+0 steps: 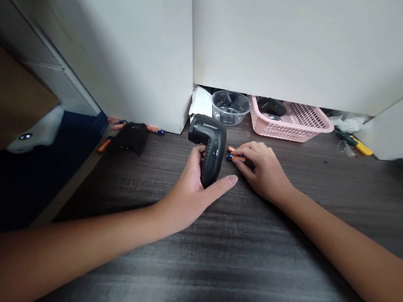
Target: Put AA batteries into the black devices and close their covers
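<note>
My left hand (192,188) is wrapped round the grip of a black L-shaped handheld device (213,150), which has a ribbed round head pointing left. Its thumb sticks out to the right, off the grip. To the right, my right hand (263,170) rests low on the dark wood-grain surface (217,269), its fingers closed on an orange-and-blue battery (236,158). Just behind lies a second orange battery (231,149), close to the fingertips; I cannot tell whether they touch it. The palm hides what else may be under that hand.
Behind stand a clear plastic bowl (230,109), a white paper packet (201,102) and a pink basket (287,130) with a black item inside. A yellow-and-green tool (358,143) lies right. At left are a black object (129,138) and several batteries (155,129). White panels (290,44) rise behind.
</note>
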Motion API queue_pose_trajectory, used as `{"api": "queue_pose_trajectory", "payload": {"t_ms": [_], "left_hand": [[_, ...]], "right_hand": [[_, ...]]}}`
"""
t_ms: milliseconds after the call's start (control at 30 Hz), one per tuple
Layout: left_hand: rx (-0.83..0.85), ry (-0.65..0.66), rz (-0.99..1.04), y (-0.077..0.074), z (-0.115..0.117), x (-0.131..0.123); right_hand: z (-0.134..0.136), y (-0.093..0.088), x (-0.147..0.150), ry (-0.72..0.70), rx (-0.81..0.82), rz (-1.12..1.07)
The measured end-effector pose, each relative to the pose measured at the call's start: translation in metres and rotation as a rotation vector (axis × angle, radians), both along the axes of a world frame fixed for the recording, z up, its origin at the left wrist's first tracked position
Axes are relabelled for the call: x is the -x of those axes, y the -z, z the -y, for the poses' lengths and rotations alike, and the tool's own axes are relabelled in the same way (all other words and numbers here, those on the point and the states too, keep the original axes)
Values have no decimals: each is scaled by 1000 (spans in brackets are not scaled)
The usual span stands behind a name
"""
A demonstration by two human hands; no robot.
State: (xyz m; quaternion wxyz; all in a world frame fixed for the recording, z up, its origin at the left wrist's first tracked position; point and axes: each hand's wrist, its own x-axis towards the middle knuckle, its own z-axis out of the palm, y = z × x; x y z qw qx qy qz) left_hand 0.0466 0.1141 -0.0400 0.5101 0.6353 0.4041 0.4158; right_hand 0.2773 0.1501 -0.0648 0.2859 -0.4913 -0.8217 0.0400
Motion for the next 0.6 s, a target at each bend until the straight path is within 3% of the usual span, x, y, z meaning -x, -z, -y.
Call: {"api": "queue_pose_trajectory", "payload": {"t_ms": [400, 467, 600], "left_hand": [[-137, -51, -80, 8, -1, 3], [-81, -50, -24, 6, -1, 3], [223, 43, 182, -2, 0, 1]], "right_hand": [[-3, 4, -1, 2, 12, -72], [-3, 4, -1, -8, -2, -92], [-1, -1, 0, -8, -32, -182]]}}
